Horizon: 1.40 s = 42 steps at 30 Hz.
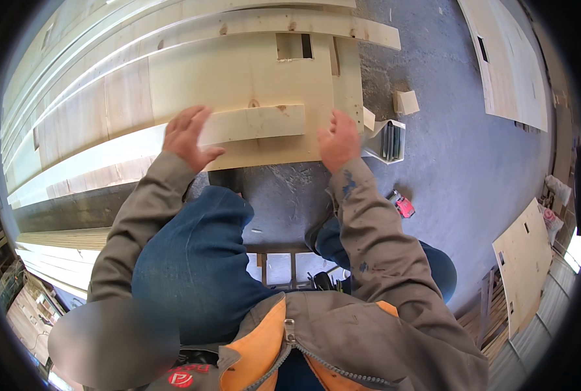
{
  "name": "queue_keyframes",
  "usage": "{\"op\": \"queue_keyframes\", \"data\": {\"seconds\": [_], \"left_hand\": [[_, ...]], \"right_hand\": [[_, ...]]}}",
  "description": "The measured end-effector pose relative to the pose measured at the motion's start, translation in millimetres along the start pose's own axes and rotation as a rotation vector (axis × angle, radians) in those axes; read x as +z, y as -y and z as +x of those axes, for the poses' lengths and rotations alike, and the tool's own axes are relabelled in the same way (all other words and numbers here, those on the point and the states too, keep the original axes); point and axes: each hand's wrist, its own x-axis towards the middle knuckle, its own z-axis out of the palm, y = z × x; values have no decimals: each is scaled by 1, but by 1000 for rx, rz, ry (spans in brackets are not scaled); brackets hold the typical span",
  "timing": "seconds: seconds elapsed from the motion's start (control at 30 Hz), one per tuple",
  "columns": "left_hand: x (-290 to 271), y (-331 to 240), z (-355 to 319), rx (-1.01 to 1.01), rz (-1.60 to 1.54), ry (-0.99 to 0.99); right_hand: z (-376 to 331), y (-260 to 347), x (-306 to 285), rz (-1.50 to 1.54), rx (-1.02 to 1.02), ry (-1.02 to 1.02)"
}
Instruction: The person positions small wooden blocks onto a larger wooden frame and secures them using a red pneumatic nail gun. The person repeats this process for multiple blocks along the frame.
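Observation:
My left hand (187, 138) is over a narrow pale wooden strip (258, 124), fingers spread and thumb pointing right. No object shows in it. The strip lies along the near part of a broad wooden panel (225, 75), which has a rectangular cutout near its far right corner. Beyond the strip's right end, my right hand (340, 142) is by the panel's right edge, its fingers curled in. Whatever it may hold is hidden, and the hand is slightly blurred.
A longer knotted board (258, 24) lies across the panel's far side. On the grey floor (443, 130) at right are a wood offcut (406, 102), a white open container (394, 142) with dark contents, and a red tool (402, 205). More panels (505, 65) stand at far right.

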Motion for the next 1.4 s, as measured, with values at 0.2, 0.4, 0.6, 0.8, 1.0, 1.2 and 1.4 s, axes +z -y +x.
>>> {"op": "queue_keyframes", "data": {"seconds": [0.2, 0.4, 0.6, 0.8, 1.0, 1.2, 1.4], "left_hand": [[39, -4, 30, 12, 55, 187], [47, 1, 25, -13, 104, 175], [39, 20, 9, -38, 81, 141], [38, 20, 6, -46, 93, 145], [41, 21, 8, -58, 74, 143], [39, 25, 3, -63, 45, 124], [38, 14, 11, -68, 30, 124]], "right_hand": [[-5, -13, 6, 127, 110, 88], [-14, 2, 53, 37, 28, 242], [-13, 4, 48, 129, 3, 130], [57, -86, -47, -156, 191, -233], [94, -122, -91, -716, 208, 326], [122, -128, -59, -852, 174, 490], [115, -132, -67, -887, 248, 364]]}}
